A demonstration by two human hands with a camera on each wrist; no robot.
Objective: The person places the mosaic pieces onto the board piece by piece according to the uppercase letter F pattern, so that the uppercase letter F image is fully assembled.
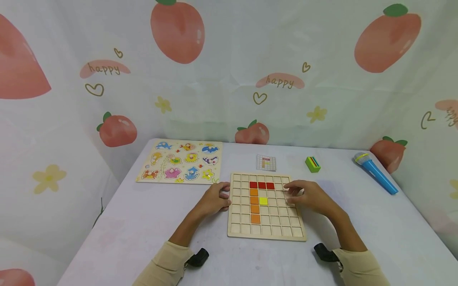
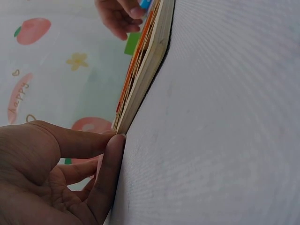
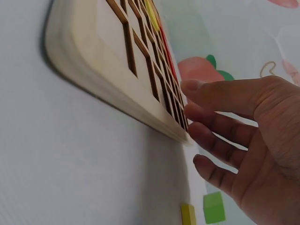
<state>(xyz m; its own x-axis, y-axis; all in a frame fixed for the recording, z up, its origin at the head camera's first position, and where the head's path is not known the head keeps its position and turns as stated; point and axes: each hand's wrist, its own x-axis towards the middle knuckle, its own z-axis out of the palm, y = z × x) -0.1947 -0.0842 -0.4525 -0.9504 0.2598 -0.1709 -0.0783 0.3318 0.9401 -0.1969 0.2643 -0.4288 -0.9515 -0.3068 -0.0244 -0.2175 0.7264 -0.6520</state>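
Fingers [image 1: 224, 195] of the left hand [image 1: 214, 199] rest loosely curled against the square wooden grid board's [image 1: 266, 232] left edge. Right hand [image 1: 309, 195] fingers [image 1: 293, 191], relaxed and slightly apart, rest on its right side, just right of the red tiles [image 1: 262, 185].

A square wooden grid board [image 1: 266, 206] lies flat on the white table [image 1: 358, 222], just in front of a small pattern card [image 1: 266, 162]. In its cells sit three red tiles [image 1: 262, 185] in a row, four orange tiles [image 1: 255, 205] in a column beneath the leftmost red, and one yellow tile [image 1: 263, 201] beside the orange column.
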